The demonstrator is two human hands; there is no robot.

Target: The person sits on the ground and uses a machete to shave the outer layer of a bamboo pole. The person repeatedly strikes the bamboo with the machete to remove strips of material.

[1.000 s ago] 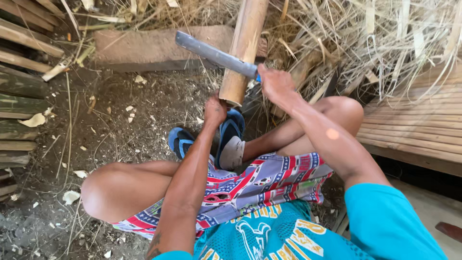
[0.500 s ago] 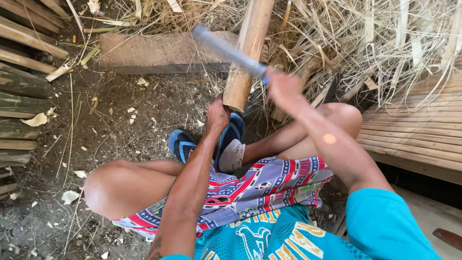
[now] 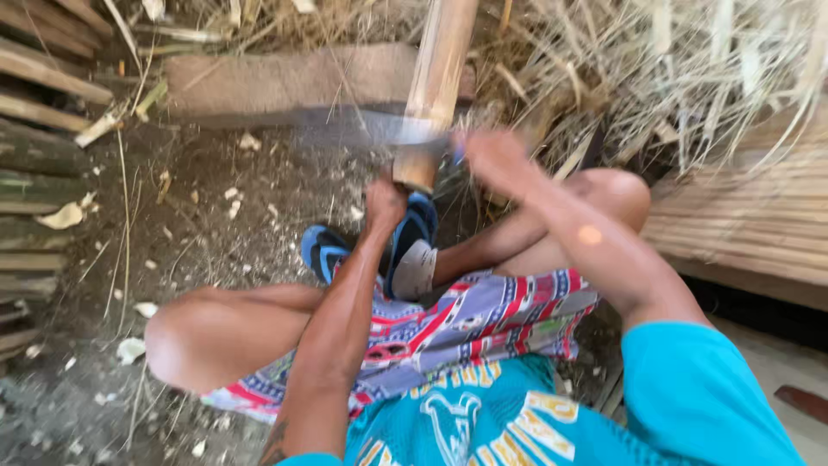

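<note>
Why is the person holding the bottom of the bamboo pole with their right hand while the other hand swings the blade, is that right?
Not quite. The head view shows the left hand holding the bottom of the bamboo pole, and the right hand swinging the blade, which is blurred across the pole. The rest is right.

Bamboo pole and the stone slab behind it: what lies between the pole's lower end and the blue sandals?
In the head view, the left hand grips the bamboo pole at its lower end, directly above the blue sandals; otherwise only bare dirt ground with chips.
</note>
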